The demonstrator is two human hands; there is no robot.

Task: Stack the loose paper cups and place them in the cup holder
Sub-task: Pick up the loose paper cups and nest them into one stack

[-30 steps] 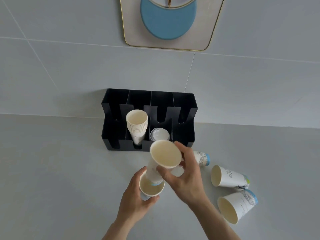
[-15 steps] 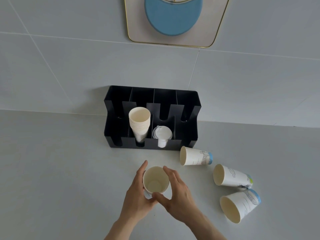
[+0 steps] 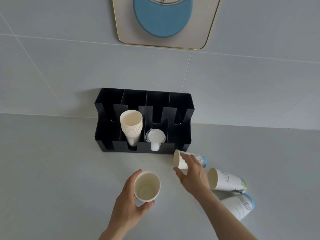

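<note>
My left hand [image 3: 128, 203] grips a short stack of nested paper cups [image 3: 146, 186], mouth up, in front of the black cup holder [image 3: 107, 134]. My right hand [image 3: 194, 175] is spread over a paper cup [image 3: 181, 161] lying on its side just right of the holder's front corner; thumb and fingers bracket its rim end but do not clearly clamp it. Two more cups lie on their sides to the right: one [image 3: 226, 181] beside my right wrist, another [image 3: 240, 205] partly hidden by my forearm. A tall stack of cups [image 3: 131, 126] stands in the holder's second slot.
Clear plastic lids [image 3: 155, 136] fill the holder's third slot; its first and fourth slots hold nothing. The holder stands against a grey tiled wall on a grey counter [image 3: 52, 170]. A gold-rimmed wall ornament [image 3: 166, 21] with a blue disc hangs above.
One cup was pushed down into the other, making the stack in my left hand. My right hand then let go and moved right and forward onto the lying cup by the holder.
</note>
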